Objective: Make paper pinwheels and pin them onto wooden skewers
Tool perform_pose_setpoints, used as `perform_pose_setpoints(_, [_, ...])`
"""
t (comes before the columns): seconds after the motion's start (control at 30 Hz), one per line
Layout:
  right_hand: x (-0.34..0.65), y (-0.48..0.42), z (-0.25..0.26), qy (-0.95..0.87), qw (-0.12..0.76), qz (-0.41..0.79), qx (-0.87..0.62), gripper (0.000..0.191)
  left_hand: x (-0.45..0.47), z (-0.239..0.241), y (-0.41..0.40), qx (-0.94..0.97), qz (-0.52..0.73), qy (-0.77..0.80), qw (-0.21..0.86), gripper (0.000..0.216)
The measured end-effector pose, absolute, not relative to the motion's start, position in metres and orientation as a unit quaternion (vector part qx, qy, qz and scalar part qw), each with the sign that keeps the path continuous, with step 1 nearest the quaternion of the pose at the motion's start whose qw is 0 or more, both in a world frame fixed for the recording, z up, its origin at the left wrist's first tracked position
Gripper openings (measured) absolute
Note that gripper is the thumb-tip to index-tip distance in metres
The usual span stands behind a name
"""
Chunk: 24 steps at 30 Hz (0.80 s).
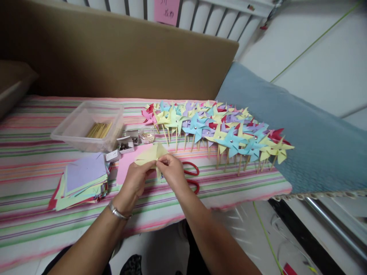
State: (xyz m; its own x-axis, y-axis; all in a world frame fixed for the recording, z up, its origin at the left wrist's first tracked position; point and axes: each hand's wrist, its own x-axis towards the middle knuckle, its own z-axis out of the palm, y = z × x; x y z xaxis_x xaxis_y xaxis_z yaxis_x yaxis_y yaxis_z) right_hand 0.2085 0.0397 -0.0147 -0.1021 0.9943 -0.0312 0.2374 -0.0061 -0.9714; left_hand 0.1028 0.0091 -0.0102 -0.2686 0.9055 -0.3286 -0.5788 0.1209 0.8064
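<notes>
A pale yellow paper square [149, 154], slit and partly folded like a pinwheel, is held between my two hands above a pink sheet [125, 165]. My left hand [139, 173] pinches its near left side, the fingers closed. Close against it, my right hand [171, 168] grips the paper with thumb and fingertips. Just right of my right hand lie scissors with red handles [192, 186]; their blades are mostly hidden. Small open boxes of dark fasteners [126, 146] and a round clear dish [147, 135] stand beyond the paper.
A stack of coloured paper squares [86, 175] lies to the left. Behind it sits a clear plastic tub [67, 130] with wooden sticks [99, 130]. Many finished pinwheels [231, 141] stand on sticks at right. A large cardboard panel [129, 57] closes off the back.
</notes>
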Motion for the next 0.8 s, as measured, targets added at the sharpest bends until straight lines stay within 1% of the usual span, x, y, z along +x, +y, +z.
perform_pose_setpoints(0.1, [0.214, 0.041, -0.011, -0.595, 0.399, 0.451, -0.532, 0.006, 0.099, -0.012, 0.011, 0.164, 0.625, 0.500, 0.576, 0.037])
perform_pose_setpoints(0.13, [0.218, 0.043, -0.008, -0.600, 0.408, 0.434, -0.534, 0.010, 0.098, -0.012, 0.011, 0.168, 0.614, 0.507, 0.581, 0.038])
perform_pose_setpoints(0.23, [0.232, 0.049, 0.000, -0.607, 0.441, 0.392, -0.532, 0.030, 0.091, -0.011, 0.012, 0.186, 0.573, 0.518, 0.607, 0.039])
perform_pose_setpoints(0.27, [0.236, 0.051, 0.001, -0.604, 0.438, 0.415, -0.520, 0.036, 0.089, -0.010, 0.012, 0.193, 0.558, 0.519, 0.618, 0.040])
perform_pose_setpoints(0.37, [0.240, 0.053, 0.001, -0.572, 0.392, 0.570, -0.441, 0.047, 0.086, -0.011, 0.012, 0.216, 0.529, 0.520, 0.635, 0.042])
perform_pose_setpoints(0.43, [0.240, 0.053, -0.002, -0.562, 0.360, 0.625, -0.405, 0.047, 0.087, -0.013, 0.011, 0.230, 0.520, 0.527, 0.632, 0.040])
perform_pose_setpoints(0.6, [0.237, 0.054, -0.008, -0.560, 0.337, 0.620, -0.434, 0.042, 0.090, -0.016, 0.009, 0.251, 0.508, 0.524, 0.636, 0.039])
perform_pose_setpoints(0.7, [0.237, 0.055, -0.010, -0.531, 0.353, 0.628, -0.445, 0.039, 0.093, -0.017, 0.010, 0.238, 0.515, 0.520, 0.638, 0.038])
perform_pose_setpoints(0.8, [0.234, 0.054, -0.011, -0.477, 0.397, 0.641, -0.451, 0.037, 0.097, -0.015, 0.010, 0.228, 0.543, 0.480, 0.650, 0.034])
